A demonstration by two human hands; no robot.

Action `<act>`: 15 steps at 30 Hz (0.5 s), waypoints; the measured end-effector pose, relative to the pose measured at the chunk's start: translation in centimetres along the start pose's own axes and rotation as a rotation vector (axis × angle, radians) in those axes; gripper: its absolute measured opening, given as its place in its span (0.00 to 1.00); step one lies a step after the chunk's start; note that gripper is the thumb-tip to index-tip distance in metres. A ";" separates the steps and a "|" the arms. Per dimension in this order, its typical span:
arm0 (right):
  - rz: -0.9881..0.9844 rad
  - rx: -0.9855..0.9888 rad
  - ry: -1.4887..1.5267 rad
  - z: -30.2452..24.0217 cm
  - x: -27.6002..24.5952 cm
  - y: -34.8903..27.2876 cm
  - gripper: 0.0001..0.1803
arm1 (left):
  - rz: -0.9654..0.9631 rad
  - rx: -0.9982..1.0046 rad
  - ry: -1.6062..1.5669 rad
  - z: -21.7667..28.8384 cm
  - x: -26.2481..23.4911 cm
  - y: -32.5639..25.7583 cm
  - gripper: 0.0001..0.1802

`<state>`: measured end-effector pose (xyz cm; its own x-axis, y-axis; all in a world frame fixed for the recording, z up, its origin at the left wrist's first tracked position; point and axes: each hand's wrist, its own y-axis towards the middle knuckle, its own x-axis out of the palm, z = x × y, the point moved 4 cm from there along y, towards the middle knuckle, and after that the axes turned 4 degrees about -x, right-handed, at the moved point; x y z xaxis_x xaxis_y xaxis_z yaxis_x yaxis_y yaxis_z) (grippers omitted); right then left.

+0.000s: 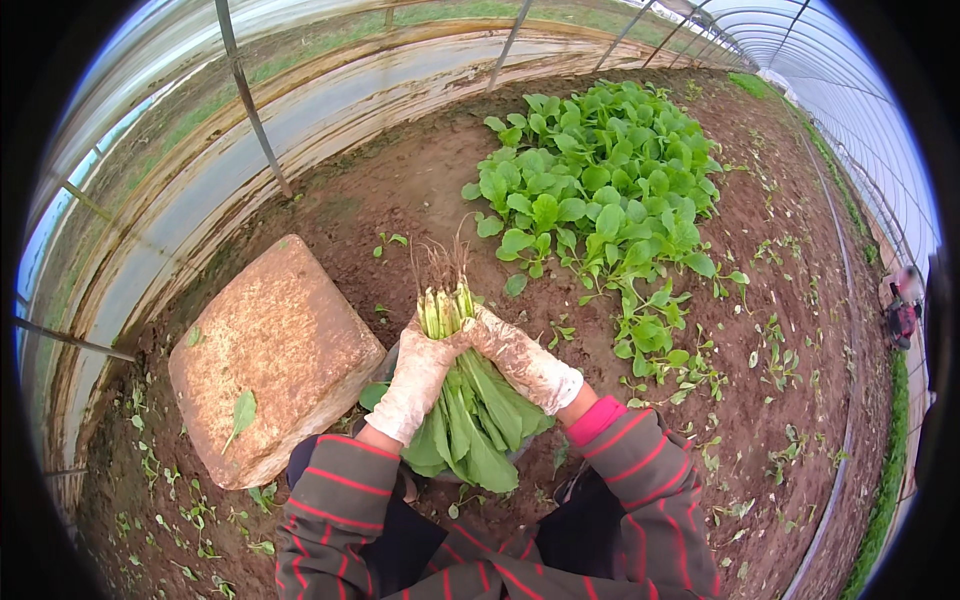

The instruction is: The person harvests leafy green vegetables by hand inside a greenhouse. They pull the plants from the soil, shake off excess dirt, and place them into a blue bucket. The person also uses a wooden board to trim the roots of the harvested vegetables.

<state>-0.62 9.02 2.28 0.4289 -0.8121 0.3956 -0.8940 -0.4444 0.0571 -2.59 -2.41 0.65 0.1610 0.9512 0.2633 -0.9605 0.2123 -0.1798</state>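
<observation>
A bunch of leafy greens (470,420) is held between my two hands, its roots pointing away from me and its broad leaves hanging toward my lap. My left hand (415,375), in a soiled white glove, is closed around the left side of the pale stems. On the right side of the stems my right hand (520,360), gloved the same way and muddy, presses against the bunch with its fingers closed. Thin brown roots (440,268) stick out beyond both hands. What lies under the leaves is mostly hidden.
A large dirt-stained block (275,350) with a loose leaf on top stands at my left. Beyond my hands grows a dense patch of greens (610,180). Scattered seedlings dot the brown soil (800,480). A metal post (252,100) and plastic sheeting line the left; another person (903,300) is far right.
</observation>
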 end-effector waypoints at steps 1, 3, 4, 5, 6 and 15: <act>-0.026 0.023 -0.253 0.6 -0.4 0.0 0.27 | -0.002 -0.001 -0.077 0.0 -0.1 -0.1 0.24; -0.059 0.089 -0.596 1.5 -0.8 -0.3 0.32 | 0.010 0.007 -0.075 0.0 -0.2 -0.1 0.20; -0.032 0.077 -0.665 1.6 -0.8 -0.7 0.35 | 0.016 0.012 -0.074 0.0 -0.4 -0.2 0.18; -0.006 0.062 -0.730 0.7 0.1 -1.1 0.37 | 0.009 0.016 -0.059 -0.1 -0.6 -0.2 0.18; 0.019 0.047 -0.795 0.4 0.6 -1.3 0.40 | 0.009 -0.006 -0.077 -0.3 -0.7 -0.3 0.17; -0.054 -0.067 -1.120 1.5 1.1 -1.5 0.47 | 0.014 -0.040 -0.002 -0.3 -0.4 -0.4 0.15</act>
<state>1.36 8.25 1.21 0.3111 -0.6894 -0.6542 -0.8616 -0.4951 0.1121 -2.24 -2.80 0.34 0.1476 0.9537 0.2621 -0.9528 0.2083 -0.2211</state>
